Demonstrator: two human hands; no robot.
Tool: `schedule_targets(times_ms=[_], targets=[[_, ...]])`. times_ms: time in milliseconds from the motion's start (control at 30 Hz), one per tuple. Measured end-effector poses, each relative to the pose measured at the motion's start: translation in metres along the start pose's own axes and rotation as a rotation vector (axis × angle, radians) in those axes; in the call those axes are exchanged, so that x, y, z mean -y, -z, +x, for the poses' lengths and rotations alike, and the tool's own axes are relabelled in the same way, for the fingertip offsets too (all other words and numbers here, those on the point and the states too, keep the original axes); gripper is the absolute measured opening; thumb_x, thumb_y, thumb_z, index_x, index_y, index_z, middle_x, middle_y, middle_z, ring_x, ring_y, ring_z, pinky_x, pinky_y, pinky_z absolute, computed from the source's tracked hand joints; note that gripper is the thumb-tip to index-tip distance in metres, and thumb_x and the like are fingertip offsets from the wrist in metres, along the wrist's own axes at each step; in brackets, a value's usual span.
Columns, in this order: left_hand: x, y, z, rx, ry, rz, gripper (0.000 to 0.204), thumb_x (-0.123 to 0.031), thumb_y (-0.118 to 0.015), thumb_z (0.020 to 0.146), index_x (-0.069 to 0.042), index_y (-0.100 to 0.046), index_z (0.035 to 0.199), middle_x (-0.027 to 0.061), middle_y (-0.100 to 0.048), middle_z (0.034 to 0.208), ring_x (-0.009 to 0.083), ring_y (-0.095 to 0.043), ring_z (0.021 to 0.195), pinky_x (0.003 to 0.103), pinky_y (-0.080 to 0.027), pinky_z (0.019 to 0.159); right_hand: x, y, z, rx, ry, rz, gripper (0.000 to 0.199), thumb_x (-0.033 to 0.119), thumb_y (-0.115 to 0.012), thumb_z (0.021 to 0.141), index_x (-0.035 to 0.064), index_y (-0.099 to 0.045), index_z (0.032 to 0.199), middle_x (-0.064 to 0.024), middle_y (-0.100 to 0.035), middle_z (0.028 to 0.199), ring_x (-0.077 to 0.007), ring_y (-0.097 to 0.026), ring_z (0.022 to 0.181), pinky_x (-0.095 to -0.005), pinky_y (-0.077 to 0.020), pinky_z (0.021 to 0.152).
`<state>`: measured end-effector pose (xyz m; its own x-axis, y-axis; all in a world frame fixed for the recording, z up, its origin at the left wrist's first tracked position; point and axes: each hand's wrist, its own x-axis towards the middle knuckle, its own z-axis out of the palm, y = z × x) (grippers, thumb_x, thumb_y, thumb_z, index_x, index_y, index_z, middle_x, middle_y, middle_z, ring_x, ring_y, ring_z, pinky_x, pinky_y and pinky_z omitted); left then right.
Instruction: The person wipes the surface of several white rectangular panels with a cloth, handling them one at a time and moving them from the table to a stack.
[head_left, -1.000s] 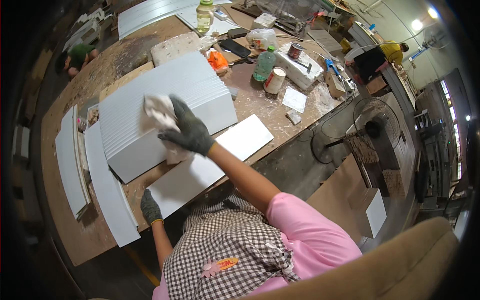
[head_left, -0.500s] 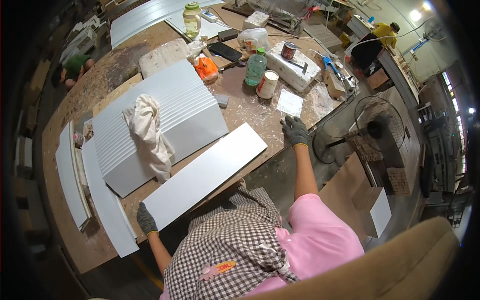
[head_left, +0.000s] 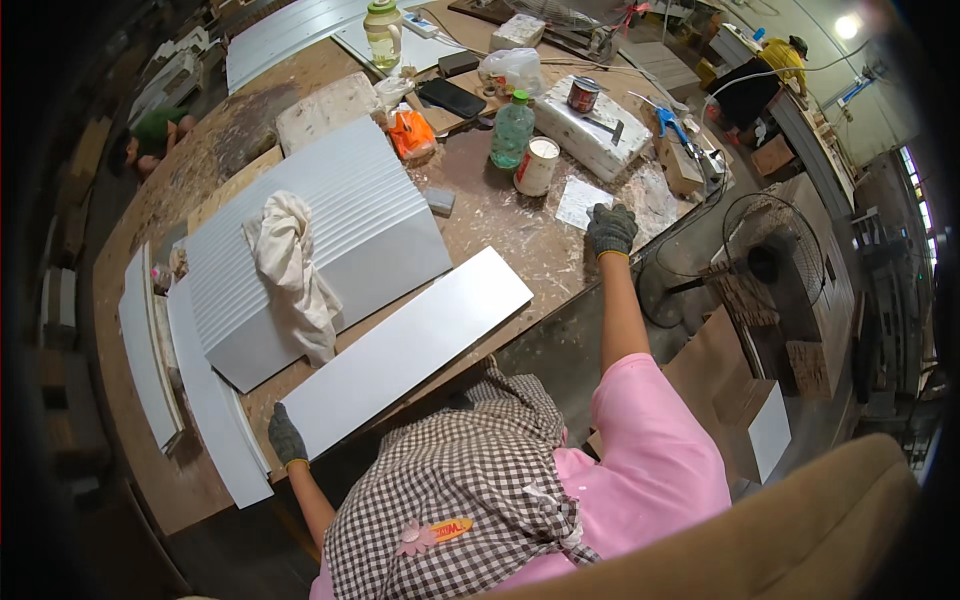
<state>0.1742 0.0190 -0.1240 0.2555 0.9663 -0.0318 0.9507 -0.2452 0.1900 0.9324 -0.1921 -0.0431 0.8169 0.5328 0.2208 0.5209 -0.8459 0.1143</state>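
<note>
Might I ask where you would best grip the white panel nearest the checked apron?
I would probably take the white panel by both short ends, from left and right: it is long and lies flat, with the left hand at its left end and its right end uncovered.

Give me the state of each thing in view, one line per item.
Board: lying flat
Left hand: gloved, at the board's left end
Paper: lying flat
Right hand: gloved, at the paper's edge
Stack: panels packed together
Cloth: crumpled, draped over the stack
Bottle: upright, capped
Phone: flat, screen dark
Cup: upright
Fan: running or not, unclear
</note>
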Motion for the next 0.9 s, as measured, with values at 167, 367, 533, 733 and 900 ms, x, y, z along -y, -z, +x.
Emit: schedule_targets(times_ms=[167,367,533,733,900], targets=[[0.009,0.000,-0.005,-0.018,-0.048,0.056,0.038,-0.007,-0.036,0.095,0.002,-0.054,0.127,0.0204,-0.060,0.123,0.0326,-0.058,0.112,0.041,-0.044,0.100,0.011,0.020,0.000,0.073,-0.074,0.048,0.030,0.042,-0.060,0.083,0.0200,-0.067,0.103,-0.0195,-0.059,0.110,-0.0385,-0.056,0.102,-0.0496,-0.0478,0.084],[-0.032,0.027,0.004,0.099,0.254,-0.293,0.040,-0.020,-0.033,0.100,0.004,-0.056,0.123,0.0207,-0.059,0.125,0.0333,-0.057,0.113,0.040,-0.043,0.099,0.004,0.021,0.007,0.190,-0.117,0.077,0.028,0.034,-0.061,0.081,0.0204,-0.068,0.105,-0.0192,-0.055,0.124,-0.0376,-0.054,0.111,-0.0485,-0.0466,0.090],[-0.006,0.014,0.002,0.096,0.262,-0.289,0.044,-0.030,-0.035,0.101,0.001,-0.060,0.119,0.0228,-0.064,0.113,0.0356,-0.059,0.107,0.043,-0.043,0.095,0.004,0.025,-0.015,0.059,-0.174,0.412,0.039,0.036,-0.063,0.083,0.0174,-0.066,0.117,-0.0169,-0.065,0.107,-0.0368,-0.061,0.100,-0.0442,-0.0489,0.086],[0.005,0.013,0.001,0.108,0.047,-0.075,0.038,-0.023,-0.034,0.102,-0.001,-0.056,0.123,0.0234,-0.064,0.108,0.0367,-0.062,0.097,0.044,-0.049,0.086,0.069,0.069,-0.150,0.055,-0.013,0.974,0.041,0.021,-0.071,0.084,0.0046,-0.064,0.120,-0.0111,-0.063,0.091,-0.0177,-0.060,0.081,-0.0290,-0.0490,0.077],[0.010,0.009,0.004,0.150,-0.060,0.095,0.042,-0.004,-0.036,0.094,-0.004,-0.046,0.136,0.0242,-0.062,0.112,0.0366,-0.062,0.099,0.045,-0.049,0.088,0.105,0.101,-0.240,-0.102,0.355,0.759,0.048,0.022,-0.075,0.072,0.0103,-0.065,0.117,-0.0156,-0.056,0.102,-0.0291,-0.057,0.085,-0.0404,-0.0494,0.077]])
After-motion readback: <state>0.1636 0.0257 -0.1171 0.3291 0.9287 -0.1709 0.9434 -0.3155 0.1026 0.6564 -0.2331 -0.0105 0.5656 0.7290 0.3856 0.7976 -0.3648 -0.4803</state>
